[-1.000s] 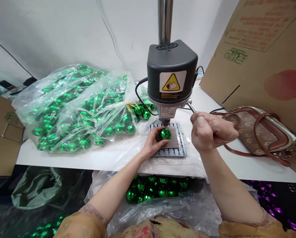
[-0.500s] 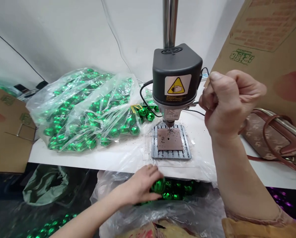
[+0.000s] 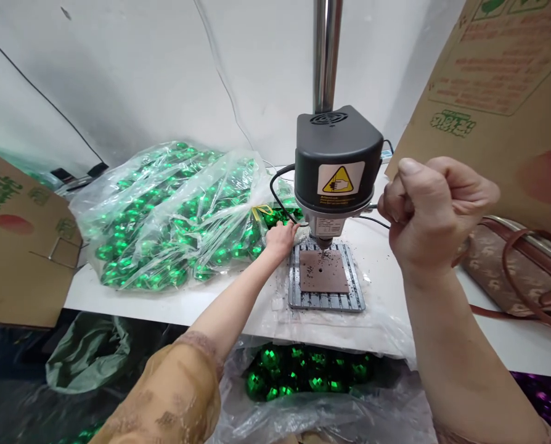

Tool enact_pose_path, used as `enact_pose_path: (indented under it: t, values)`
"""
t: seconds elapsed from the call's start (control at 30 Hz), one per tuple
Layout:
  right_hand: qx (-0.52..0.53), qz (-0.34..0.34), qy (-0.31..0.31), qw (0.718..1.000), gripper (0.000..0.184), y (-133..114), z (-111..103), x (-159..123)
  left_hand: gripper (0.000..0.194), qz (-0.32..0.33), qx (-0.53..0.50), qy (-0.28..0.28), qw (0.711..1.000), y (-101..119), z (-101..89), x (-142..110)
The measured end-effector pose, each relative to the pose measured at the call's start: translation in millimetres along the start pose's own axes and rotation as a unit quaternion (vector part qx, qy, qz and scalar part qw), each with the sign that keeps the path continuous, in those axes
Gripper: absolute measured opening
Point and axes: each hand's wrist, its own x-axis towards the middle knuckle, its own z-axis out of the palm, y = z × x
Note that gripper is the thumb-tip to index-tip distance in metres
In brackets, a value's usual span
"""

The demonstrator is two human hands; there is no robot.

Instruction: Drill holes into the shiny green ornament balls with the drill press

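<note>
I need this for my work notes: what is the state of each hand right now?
Left hand: open, holding nothing, beside the drill press.
Right hand: closed, holding the lever.

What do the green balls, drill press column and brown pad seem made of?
The green faceted balls look like mirror-coated plastic or glass, from their glossy facets. The drill press column looks like polished steel, from its sheen. The brown pad is matte, perhaps rubber or fibreboard.
</note>
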Motion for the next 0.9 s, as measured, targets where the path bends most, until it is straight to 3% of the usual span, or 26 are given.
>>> enact_pose_path:
  t: [0.1,0.23,0.5,0.6,0.67,0.73,0.8,0.9]
  values:
    - [0.003,0.002,-0.004,1.0,0.044,1,-1,-1,0.035,-0.002,0.006,-0.015,1.0,4,11.0,9]
    - [0.014,-0.003,0.001,1.0,0.045,2,-2,-2,0.036,0.001,-0.007,-0.014,1.0,-10,17.3,7]
    - [0.027,-0.012,0.0,1.0,0.046,6,-3,-2,0.021,0.06,-0.166,0.011,0.984,-35,18.4,9]
    - [0.028,-0.007,-0.005,1.0,0.048,7,-4,-2,0.025,0.065,-0.217,0.033,0.974,-38,13.0,3]
    - [0.017,-0.01,-0.01,1.0,0.049,8,-5,-3,0.029,0.038,-0.357,0.071,0.931,-39,9.6,-9]
    - [0.002,-0.02,-0.016,1.0,0.05,10,-6,-3,0.037,-0.013,-0.542,0.082,0.836,-37,8.2,-27]
    - [-0.01,-0.032,-0.018,0.999,0.05,11,-6,-4,0.046,-0.053,-0.662,0.051,0.746,-32,9.2,-49]
    - [-0.019,-0.039,-0.014,0.999,0.051,12,-7,-4,0.056,-0.047,-0.724,0.003,0.689,-22,13.1,-80]
